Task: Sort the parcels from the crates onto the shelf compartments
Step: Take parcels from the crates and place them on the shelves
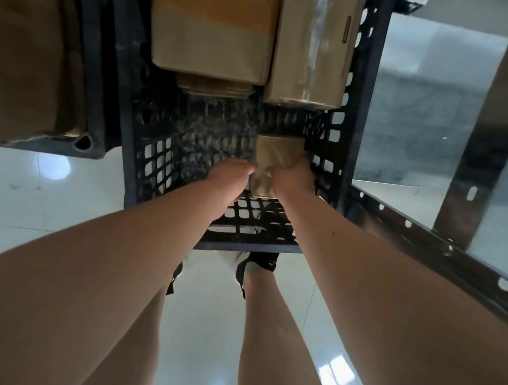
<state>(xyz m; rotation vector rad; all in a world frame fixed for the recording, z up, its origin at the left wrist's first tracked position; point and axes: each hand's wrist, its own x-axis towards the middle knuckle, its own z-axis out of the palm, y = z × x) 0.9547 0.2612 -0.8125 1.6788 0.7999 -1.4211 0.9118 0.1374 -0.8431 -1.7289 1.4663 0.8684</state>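
Note:
Both my hands reach down into a black lattice crate (153, 166) on the floor. A small brown parcel (275, 153) stands near the crate's right wall. My right hand (293, 177) grips its right side, thumb curled over the front. My left hand (232, 175) presses against its left edge, its fingers hidden below. Farther back in the crate lie a large tan box (214, 28) and a long box wrapped in clear tape (316, 45), with a flatter parcel (214, 87) under the tan box.
A second crate (83, 142) holding a big brown parcel (23, 52) stands at the left. A metal shelf frame (443, 237) with a glossy board runs along the right. My feet in dark shoes stand on the shiny white tile floor just before the crate.

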